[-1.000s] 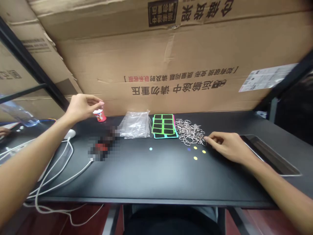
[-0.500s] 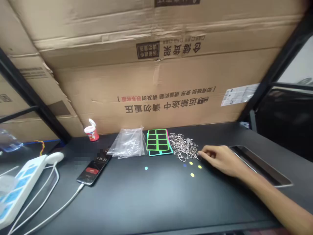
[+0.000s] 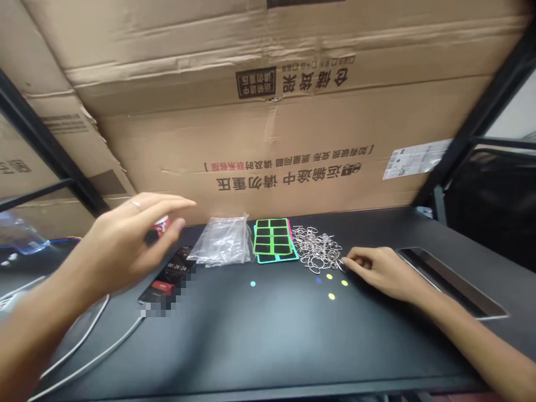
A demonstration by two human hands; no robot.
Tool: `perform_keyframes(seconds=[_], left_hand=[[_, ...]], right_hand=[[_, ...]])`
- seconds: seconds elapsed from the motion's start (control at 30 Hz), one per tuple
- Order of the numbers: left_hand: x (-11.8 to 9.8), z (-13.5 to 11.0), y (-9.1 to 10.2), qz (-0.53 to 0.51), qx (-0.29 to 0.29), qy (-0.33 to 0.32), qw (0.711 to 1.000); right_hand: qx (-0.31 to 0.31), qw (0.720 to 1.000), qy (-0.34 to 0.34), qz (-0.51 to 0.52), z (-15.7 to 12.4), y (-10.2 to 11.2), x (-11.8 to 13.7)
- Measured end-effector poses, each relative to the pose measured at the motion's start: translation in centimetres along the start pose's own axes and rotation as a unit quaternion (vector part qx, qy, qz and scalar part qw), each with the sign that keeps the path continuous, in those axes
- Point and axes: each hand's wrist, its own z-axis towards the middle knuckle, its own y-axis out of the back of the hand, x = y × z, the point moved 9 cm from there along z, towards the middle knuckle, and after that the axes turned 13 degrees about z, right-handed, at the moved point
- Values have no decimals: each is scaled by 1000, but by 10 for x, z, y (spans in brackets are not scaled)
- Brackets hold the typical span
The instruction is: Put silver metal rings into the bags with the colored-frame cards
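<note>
My left hand [image 3: 129,240] is raised over the left of the desk, thumb and fingers apart, with nothing between them. Behind its fingertips shows part of a small red and white tub [image 3: 161,224]; the phone [image 3: 176,268] lies below and to the right. My right hand [image 3: 379,273] rests on the desk with curled fingers, its fingertips at the right edge of a heap of silver rings [image 3: 316,248]. Whatever those fingers hold, if anything, is hidden. Left of the heap lie green-framed cards with black squares [image 3: 272,237], and beside them clear plastic bags [image 3: 224,240].
Several small coloured discs [image 3: 331,296] lie in front of the rings. A tablet-like dark panel [image 3: 452,282] is by my right forearm. A white cable [image 3: 92,357] runs to the phone. Cardboard [image 3: 268,128] stands behind the desk, between black metal posts.
My left hand has come into view from the left, now in front of the tub and the power strip. My right hand stays by the rings. The view has shifted slightly.
</note>
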Motion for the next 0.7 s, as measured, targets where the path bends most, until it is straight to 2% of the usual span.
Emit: perform_keyframes(seconds=[0.07, 0.1, 0.17, 0.2, 0.27, 0.37, 0.57, 0.7], left_hand=[[38, 33, -27, 137, 2, -81, 987], [68, 49, -49, 181, 38, -87, 979], [128, 70, -89, 200, 92, -78, 972], [152, 76, -104, 194, 108, -76, 972], [181, 79, -124, 191, 115, -77, 972], [193, 73, -137, 201, 109, -68, 971], [190, 57, -154, 235, 122, -33, 964], [190, 48, -166, 238, 83, 1, 968]], right_hand=[[4, 1000, -4, 1, 0, -1, -1], [7, 1000, -5, 2, 0, -1, -1], [8, 1000, -7, 2, 0, -1, -1], [8, 1000, -7, 1, 0, -1, -1], [5, 1000, -4, -2, -1, -1, -1], [3, 1000, 3, -5, 0, -1, 0], [8, 1000, -3, -2, 0, -1, -1], [9, 1000, -10, 8, -1, 0, 0]])
